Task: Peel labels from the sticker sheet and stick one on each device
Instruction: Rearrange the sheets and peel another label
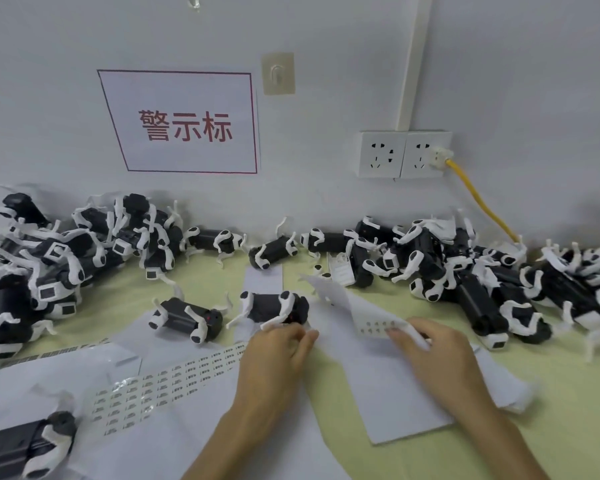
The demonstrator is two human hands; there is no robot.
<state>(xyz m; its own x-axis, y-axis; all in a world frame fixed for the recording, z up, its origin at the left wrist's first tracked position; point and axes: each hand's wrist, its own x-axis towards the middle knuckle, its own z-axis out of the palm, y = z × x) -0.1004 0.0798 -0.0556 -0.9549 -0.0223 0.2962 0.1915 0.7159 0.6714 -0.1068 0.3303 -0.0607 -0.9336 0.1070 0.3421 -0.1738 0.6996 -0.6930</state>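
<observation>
A black robot-dog device with white legs (274,308) lies on the table just beyond my left hand (278,348). The thumb and forefinger of that hand pinch together at the device's near end, seemingly on a small label that I cannot make out. My right hand (433,348) grips the white sticker sheet (371,327) by its edge. The sheet curls up off the table and shows rows of small labels. A second device (187,317) lies to the left of the first.
Piles of the same devices fill the back left (49,265) and back right (465,271) along the wall. A strip of barcode labels (174,379) and white backing paper (395,393) cover the near table. Another device (25,445) lies at the bottom left. A yellow cable (478,195) runs from the wall socket.
</observation>
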